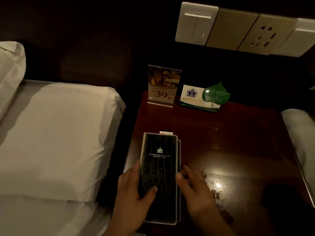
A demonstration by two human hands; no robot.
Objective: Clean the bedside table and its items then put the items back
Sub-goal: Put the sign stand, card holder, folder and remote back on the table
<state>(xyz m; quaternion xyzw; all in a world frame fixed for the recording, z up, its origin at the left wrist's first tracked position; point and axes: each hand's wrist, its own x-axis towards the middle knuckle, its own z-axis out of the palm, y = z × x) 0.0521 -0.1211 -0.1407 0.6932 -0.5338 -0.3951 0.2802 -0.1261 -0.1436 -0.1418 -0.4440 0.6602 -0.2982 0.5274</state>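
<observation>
A black hotel folder lies on the left front part of the dark red bedside table, stacked on a second folder whose edge shows at the right. My left hand grips the top folder's left edge, thumb on the cover. My right hand touches its right edge with thumb and spread fingers. An acrylic sign holder marked 39 stands at the table's back. Beside it stands a white and green card with a leaf.
A bed with white sheets lies left of the table, with a pillow at the far left. Another white bed edge is at the right. Wall switches and a socket sit above. A lamp glare shines on the tabletop.
</observation>
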